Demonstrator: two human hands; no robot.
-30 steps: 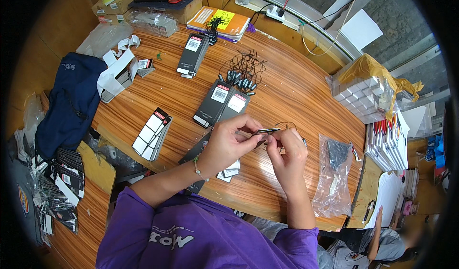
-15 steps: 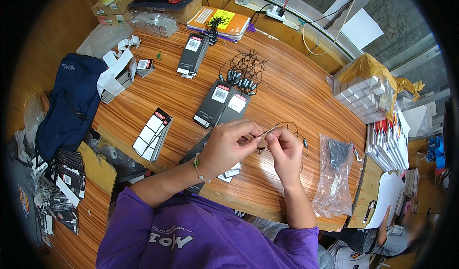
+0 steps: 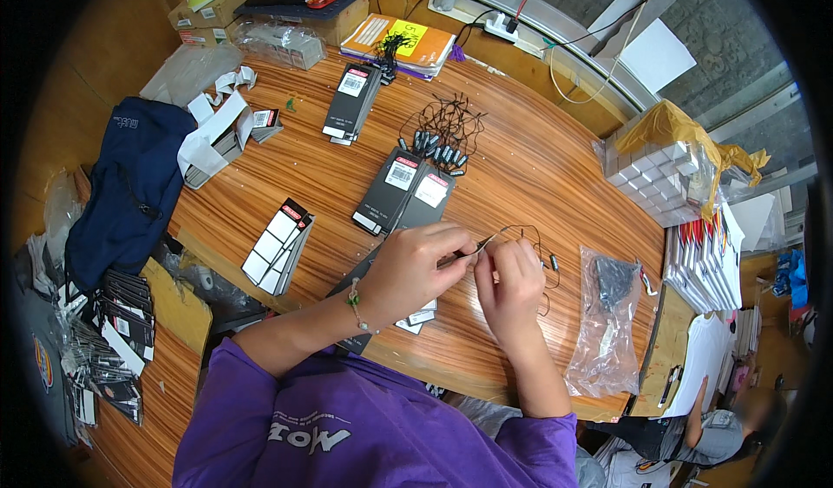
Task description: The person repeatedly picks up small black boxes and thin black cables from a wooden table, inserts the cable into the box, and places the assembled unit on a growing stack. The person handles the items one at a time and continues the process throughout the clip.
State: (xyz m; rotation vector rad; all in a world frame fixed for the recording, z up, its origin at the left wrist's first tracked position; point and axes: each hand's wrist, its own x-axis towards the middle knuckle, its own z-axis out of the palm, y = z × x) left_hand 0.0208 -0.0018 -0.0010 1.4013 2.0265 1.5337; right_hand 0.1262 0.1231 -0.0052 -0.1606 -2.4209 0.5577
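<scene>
ur left hand [image 3: 415,267] pinched shut on a thin black cord [image 3: 521,232], center frame | right hand [image 3: 512,284] right beside it, fingers closed on same cord, which loops off toward the right over the tabletop [image 3: 538,141] | black flat packs [image 3: 403,189] just above ur hands | clear plastic bag [image 3: 603,314] to the right

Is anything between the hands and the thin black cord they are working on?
Nothing visible. The left hand and right hand both pinch the thin black cord directly, above the wooden table.
</scene>
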